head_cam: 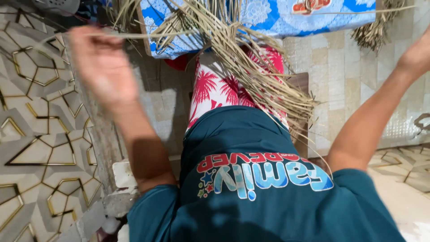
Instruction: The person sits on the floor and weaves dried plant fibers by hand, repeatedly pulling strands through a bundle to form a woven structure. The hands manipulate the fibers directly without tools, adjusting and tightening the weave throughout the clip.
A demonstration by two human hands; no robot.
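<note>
From my feed: teal shirt (251, 197) fills the bottom centre and hides my lap. Left hand (101, 67), upper left, is motion-blurred and pinched on a thin dry straw strand (148, 34). Right hand is cut off at the right edge, so I can't tell its grip. Straw bundle (251, 58) lies top centre across the blue patterned cloth (277, 18). Open tile floor (340, 71) to the right.
</note>
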